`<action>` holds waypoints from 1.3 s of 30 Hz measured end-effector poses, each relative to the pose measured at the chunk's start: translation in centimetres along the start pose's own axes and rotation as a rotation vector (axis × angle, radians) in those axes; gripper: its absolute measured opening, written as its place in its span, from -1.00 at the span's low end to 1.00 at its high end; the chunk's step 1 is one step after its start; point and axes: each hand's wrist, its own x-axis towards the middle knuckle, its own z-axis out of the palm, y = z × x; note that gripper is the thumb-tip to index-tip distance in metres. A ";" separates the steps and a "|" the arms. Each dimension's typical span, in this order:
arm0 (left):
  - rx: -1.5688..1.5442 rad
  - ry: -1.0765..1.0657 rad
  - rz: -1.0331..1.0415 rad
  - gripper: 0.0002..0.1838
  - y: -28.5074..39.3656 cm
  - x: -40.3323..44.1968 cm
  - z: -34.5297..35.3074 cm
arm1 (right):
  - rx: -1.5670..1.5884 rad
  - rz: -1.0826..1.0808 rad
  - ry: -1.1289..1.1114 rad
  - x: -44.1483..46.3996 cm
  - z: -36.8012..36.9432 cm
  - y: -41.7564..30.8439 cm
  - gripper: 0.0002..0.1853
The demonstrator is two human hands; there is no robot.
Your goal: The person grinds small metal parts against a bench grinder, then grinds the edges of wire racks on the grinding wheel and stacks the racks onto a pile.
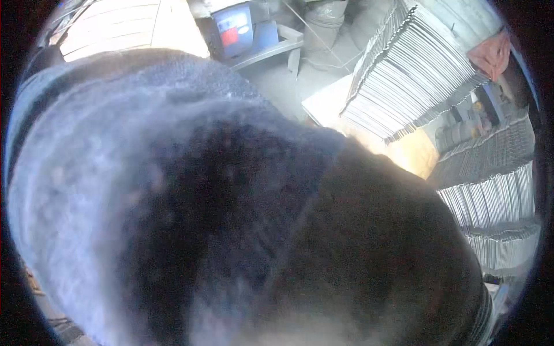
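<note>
Across the upper right of the head view, a thick stack of thin sheets [415,72] leans at a slant, its many pale edges packed side by side like pages, with narrow dark lines between them and a ragged, uneven border. The sheets look flat and slightly wavy; whether they are paper, card or something else is hard to tell. Just below this stack, a yellowish surface [418,151] glows in strong light, partly covered by blurred dark cloth [375,230]. That cloth fills the lower right, smooth and brownish black, and meets fuzzy blue cloth [75,190], which bulges over the left and centre in soft, rounded folds with a napped texture. Neither the left hand nor the right hand can be made out, so whether their fingers are spread, closed or pinching something cannot be told. Toward the right edge, lower stacks [487,199] show similar closely ridged, whitish edges in separate layers. Above them hangs or lies a crumpled reddish piece [490,56], apparently soft. Near the top stand a round, greyish bucket [326,26], an angular grey frame [271,52] and a blue box [234,32] with a red patch. At upper left, a bright panel [127,29] carries thin, dark lines.
</note>
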 end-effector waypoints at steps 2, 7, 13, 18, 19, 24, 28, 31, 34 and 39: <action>0.000 0.016 0.004 -0.53 0.1 -0.3 0.3 | 0.017 0.014 0.016 0.6 0.5 0.2 -0.79; -0.003 0.109 0.008 -0.49 2.2 -0.9 -0.6 | 0.000 0.000 0.023 1.2 -0.9 -1.0 -0.79; -0.043 0.173 0.035 -0.44 3.0 -0.8 -1.0 | 0.018 0.056 -0.014 1.6 -1.4 -0.5 -0.78; -0.081 0.276 0.066 -0.40 3.2 -0.9 -1.5 | 0.094 0.204 -0.020 1.5 -3.0 -0.1 -0.77; -0.087 0.299 0.071 -0.39 3.3 -0.9 -1.7 | 0.121 0.231 0.011 0.8 -3.3 -0.2 -0.76; -0.146 0.398 0.071 -0.35 4.6 -3.4 -0.3 | -0.035 0.303 0.896 -9.5 -0.9 -0.8 -0.53; -0.195 0.204 -0.143 -0.29 7.3 -5.3 0.5 | 0.362 0.863 0.949 -20.1 0.4 -1.7 -0.11; -0.337 0.119 -0.168 -0.27 9.0 -6.1 2.4 | 0.693 1.388 0.987 -28.2 6.3 -3.2 -0.26; -0.346 0.029 -0.218 -0.29 10.6 -6.7 3.4 | 1.052 1.535 0.728 -32.5 7.8 -4.1 -0.43; -0.270 0.025 -0.159 -0.23 10.3 -6.8 5.3 | 1.269 1.495 0.505 -35.4 8.7 -4.6 -0.66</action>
